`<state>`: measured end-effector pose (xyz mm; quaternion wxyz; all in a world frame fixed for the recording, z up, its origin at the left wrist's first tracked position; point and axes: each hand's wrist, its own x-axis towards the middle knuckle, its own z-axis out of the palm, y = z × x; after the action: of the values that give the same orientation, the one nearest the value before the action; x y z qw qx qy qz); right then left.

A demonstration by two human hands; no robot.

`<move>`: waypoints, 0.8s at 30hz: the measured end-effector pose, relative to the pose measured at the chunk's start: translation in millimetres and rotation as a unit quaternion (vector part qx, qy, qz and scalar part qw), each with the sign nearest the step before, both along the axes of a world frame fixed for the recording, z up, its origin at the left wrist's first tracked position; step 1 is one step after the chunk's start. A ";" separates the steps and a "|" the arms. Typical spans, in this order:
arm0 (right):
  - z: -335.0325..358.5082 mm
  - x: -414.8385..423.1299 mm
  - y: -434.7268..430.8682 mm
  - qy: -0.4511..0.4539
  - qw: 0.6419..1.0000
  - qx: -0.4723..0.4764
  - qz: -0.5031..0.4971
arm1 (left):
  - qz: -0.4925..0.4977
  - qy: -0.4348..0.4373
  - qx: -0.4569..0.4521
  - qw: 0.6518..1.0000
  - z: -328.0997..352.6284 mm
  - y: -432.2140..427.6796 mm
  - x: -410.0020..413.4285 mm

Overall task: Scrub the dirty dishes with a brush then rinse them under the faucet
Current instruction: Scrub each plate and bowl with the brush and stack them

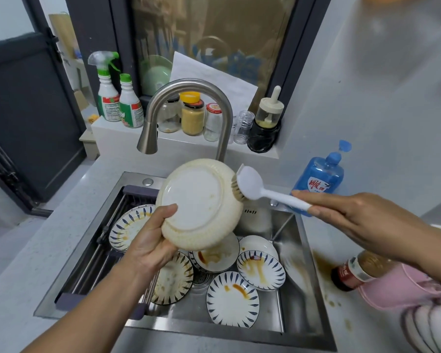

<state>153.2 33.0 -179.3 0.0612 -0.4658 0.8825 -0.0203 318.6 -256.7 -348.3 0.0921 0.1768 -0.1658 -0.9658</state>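
Grey bench (31, 250) ran round the steel sink (294, 240), below a dark window. My left hand (150, 242) gripped a cream dish (196, 205) by its lower rim, thumb on the underside. It held the dish tilted above the sink with the base toward me. My right hand (354, 220) pinched the end of the brush (251, 184) handle between thumb and fingers, and the bristles touched the dish's right edge.

Under the dish, patterned plates (232, 299) smeared with brown sauce lay overlapping in the sink, one on a rack (92, 263) at its left side. The faucet (189, 108) arched just behind the dish, spout pointing down at the left. A blue soap bottle (318, 174) stood on the bench behind the brush handle. Further right, a sauce bottle (351, 271) lay on its side beside brown spills, touching a pink cloth (397, 291). Jars (192, 118) and two spray bottles (108, 98) stood on the ledge (189, 146) behind the faucet.
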 end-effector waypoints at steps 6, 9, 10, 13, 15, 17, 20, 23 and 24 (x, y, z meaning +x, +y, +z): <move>8.2 -14.7 -14.7 -0.006 1.000 -0.002 -0.005 | -0.076 -0.008 -0.089 0.993 5.1 -8.7 5.2; 5.9 2.9 -17.7 0.051 0.998 0.029 0.023 | -0.066 -0.015 -0.113 0.991 9.1 -5.2 0.1; 2.6 12.2 -21.4 0.081 0.993 0.068 0.047 | -0.055 -0.015 -0.111 0.992 10.0 -3.7 -1.7; -13.2 39.7 -38.0 0.130 0.974 0.152 0.105 | -0.036 -0.015 -0.112 0.993 11.4 3.2 -7.4; -18.3 40.5 -48.2 0.146 0.972 0.157 0.102 | -0.027 -0.023 -0.127 0.991 8.0 7.3 -8.6; -14.8 29.0 -49.4 0.144 0.976 0.148 0.062 | -0.024 -0.029 -0.122 0.992 5.9 10.3 -8.3; -11.7 22.0 -37.2 0.079 0.984 0.156 0.023 | -0.004 -0.037 -0.118 0.992 3.0 6.7 -9.3; -16.4 39.4 -39.2 -0.006 0.986 0.165 0.032 | 0.011 -0.049 -0.125 0.991 4.0 8.4 -12.8; -19.5 43.0 -44.5 -0.014 0.988 0.150 0.040 | 0.006 -0.056 -0.124 0.991 3.6 11.5 -13.6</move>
<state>196.2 -11.6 -198.7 0.1438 -0.4857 0.8554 0.1082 305.0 -245.2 -344.7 0.1091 0.2185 -0.2878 -0.9260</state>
